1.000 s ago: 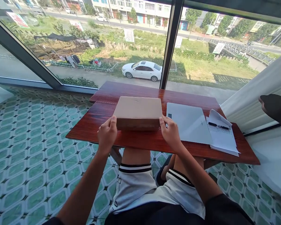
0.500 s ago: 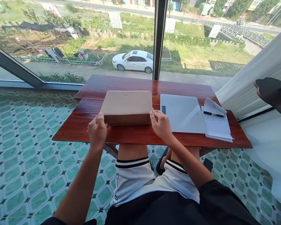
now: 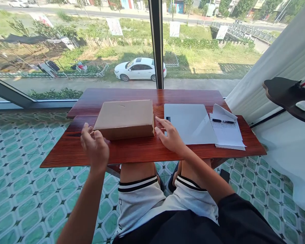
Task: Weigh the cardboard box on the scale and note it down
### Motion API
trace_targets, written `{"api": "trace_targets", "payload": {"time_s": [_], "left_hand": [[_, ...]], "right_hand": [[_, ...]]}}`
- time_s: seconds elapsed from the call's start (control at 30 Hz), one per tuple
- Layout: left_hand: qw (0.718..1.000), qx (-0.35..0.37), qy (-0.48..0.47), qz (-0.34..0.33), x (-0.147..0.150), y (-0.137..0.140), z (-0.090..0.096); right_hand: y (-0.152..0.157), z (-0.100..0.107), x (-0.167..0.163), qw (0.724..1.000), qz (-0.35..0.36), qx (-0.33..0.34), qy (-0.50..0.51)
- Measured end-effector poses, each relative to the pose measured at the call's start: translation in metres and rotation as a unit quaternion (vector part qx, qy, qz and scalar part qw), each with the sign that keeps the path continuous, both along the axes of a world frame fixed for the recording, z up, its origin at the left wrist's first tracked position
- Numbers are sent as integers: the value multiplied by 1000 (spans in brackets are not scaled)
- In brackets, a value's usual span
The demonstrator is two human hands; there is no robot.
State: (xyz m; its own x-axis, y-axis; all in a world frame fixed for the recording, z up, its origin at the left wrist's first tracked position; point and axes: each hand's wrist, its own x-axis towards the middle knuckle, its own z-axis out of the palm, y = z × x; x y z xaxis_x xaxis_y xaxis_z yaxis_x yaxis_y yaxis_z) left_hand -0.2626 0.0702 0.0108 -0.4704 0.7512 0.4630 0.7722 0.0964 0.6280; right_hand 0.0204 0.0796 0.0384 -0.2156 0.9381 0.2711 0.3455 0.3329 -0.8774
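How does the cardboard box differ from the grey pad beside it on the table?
The cardboard box is brown and thick, with visible side walls; the grey pad is pale and lies thin and flat. The box sits between both hands; papers overlap the pad's right edge. Both are rectangular and rest on the red wooden table.

Bare worktop strip at lower centre of frame, open along front edge; cardboard box blocks centre-left, grey pad and papers fill centre-right, far strip behind box free
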Motion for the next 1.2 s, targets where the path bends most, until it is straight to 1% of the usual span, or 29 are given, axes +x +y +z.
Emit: {"api": "trace_targets", "payload": {"time_s": [0.07,0.13,0.23,0.33,0.4,0.47,0.53,0.57,0.63,0.73,0.83,0.9,0.97,1.03,1.1,1.2], "left_hand": [[997,65,40,24,16,-8,13],[988,124,97,8,33,-14,23],[963,196,168,-74,60,-15,34],[931,235,225,-166,94,-8,46],[904,274,238,-226,121,-1,54],[871,323,235,-286,150,5,61],[844,345,235,-337,180,8,64],[833,344,240,-362,195,8,64],[809,334,258,-409,224,7,61],[766,310,296,-478,265,1,53],[709,303,341,-537,303,-7,41],[675,289,364,-573,327,-13,32],[647,263,386,-602,350,-20,21],[627,239,405,-621,370,-26,9],[615,225,420,-628,387,-31,-5],[602,205,438,-635,402,-34,-23]], "right_hand": [[1,4,24,999,-27,34,-11],[3,8,52,995,-68,67,-27],[8,14,99,984,-133,102,-55],[12,20,146,967,-196,134,-92],[14,22,177,952,-231,156,-125],[15,23,208,936,-256,177,-161],[14,21,239,923,-270,184,-202],[14,19,253,917,-275,181,-225],[12,15,278,902,-286,163,-278],[7,4,304,870,-299,104,-379],[3,-8,316,832,-299,52,-465],[1,-16,320,812,-292,38,-504],[2,-23,324,797,-285,26,-532],[3,-29,327,786,-279,11,-552],[5,-35,331,777,-268,6,-570],[6,-42,337,762,-236,32,-603]]}}
